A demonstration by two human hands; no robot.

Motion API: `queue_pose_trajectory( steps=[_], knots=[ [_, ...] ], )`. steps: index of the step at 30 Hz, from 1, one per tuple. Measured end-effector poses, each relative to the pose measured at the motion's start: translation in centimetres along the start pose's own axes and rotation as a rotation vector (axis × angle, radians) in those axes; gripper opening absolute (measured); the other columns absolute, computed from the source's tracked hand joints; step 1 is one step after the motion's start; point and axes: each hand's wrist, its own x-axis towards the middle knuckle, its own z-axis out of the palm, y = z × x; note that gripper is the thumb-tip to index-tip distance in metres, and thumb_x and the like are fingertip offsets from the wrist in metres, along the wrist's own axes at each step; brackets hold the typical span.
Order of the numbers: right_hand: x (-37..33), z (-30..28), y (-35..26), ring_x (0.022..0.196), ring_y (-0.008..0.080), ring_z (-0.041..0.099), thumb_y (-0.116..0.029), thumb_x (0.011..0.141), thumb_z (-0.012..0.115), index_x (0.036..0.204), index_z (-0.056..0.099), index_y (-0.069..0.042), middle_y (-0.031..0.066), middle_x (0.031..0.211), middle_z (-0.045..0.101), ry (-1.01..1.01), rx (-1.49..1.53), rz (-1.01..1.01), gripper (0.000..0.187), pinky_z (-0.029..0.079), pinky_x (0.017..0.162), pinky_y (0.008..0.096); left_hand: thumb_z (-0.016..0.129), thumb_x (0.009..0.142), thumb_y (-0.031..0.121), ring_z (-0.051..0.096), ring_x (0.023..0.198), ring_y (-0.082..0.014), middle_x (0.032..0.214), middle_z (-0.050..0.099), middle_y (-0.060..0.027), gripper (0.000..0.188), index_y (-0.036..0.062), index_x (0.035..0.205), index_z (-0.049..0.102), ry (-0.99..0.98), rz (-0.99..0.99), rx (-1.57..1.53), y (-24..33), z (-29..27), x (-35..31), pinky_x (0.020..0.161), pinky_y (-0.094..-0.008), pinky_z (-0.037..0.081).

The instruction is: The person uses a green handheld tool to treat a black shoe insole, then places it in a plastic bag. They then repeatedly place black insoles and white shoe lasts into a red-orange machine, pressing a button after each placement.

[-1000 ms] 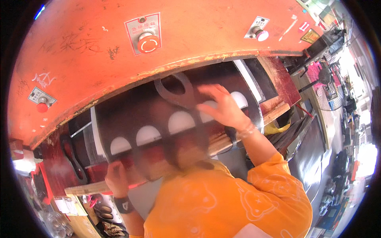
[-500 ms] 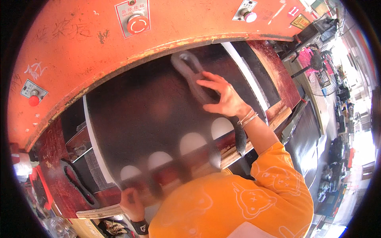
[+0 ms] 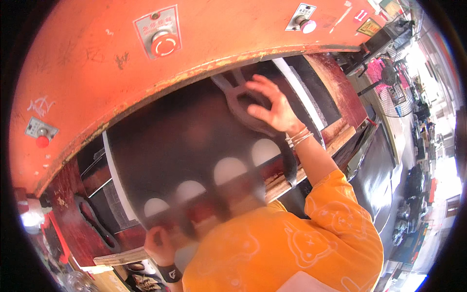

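Sole-shaped cutting die [image 3: 236, 91] lies on the dark sheet [image 3: 170, 134], under and beside the fingers of the right hand [image 3: 276, 108]. This hand is spread wide; whether it presses the die, I cannot tell. Compared with half a second ago, the die's far end shows less, beyond the fingertips at the edge of the orange machine [image 3: 97, 82], so its place seems not yet settled. The left hand [image 3: 160, 244], with curled fingers, stays at the sheet's near corner; whether it pinches, I cannot tell.

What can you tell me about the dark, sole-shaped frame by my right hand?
The frame looks dull, possibly metal, and narrow-rimmed, with an open middle and a crossbar near its far end. It slants over the black sheet, that end toward the orange machine. Your right hand spreads over it; contact is unclear.
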Motion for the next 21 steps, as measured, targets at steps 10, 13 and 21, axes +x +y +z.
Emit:
queue_pose_trajectory(
  steps=[10, 13, 21],
  knots=[
    [14.5, -6.8, 3.5, 0.134, 0.0438, 0.026, -0.024, 0.088, 0.06, 0.142, 0.03, 0.0, 0.0299, 0.143, 0.028, 1.117, -0.2, -0.251, 0.066, 0.021, 0.11, 0.052, 0.061, 0.083, 0.008, 0.061, 0.064, -0.0203, 0.076, 0.064, -0.0112, 0.008, 0.0009, 0.086, 0.063, 0.053, 0.159, 0.0, 0.2, 1.5, 8.6, 0.057, -0.0323, 0.046],
    [16.9, -6.8, 4.4, 0.131, 0.0432, 0.029, -0.023, 0.085, 0.062, 0.14, 0.031, 0.001, 0.0281, 0.139, 0.033, 1.08, -0.351, -0.182, 0.068, 0.023, 0.109, 0.0525, 0.061, 0.084, 0.009, 0.066, 0.074, -0.0264, 0.081, 0.067, -0.014, 0.011, -0.0004, 0.089, 0.064, 0.058, 0.185, 0.038, 0.4, 1.9, 11.2, 0.066, -0.0346, 0.049],
    [4.4, -5.4, 0.9, 0.112, 0.036, 0.051, -0.011, 0.088, 0.058, 0.12, 0.054, 0.0, 0.0213, 0.121, 0.053, 0.427, -0.061, 0.013, 0.034, 0.039, 0.099, 0.0432, 0.061, 0.084, 0.01, 0.067, 0.081, -0.0297, 0.085, 0.067, -0.014, 0.012, 0.001, 0.09, 0.065, 0.125, 0.213, 0.091, 2.1, 1.5, 16.7, 0.075, -0.0375, 0.05]
  ],
)
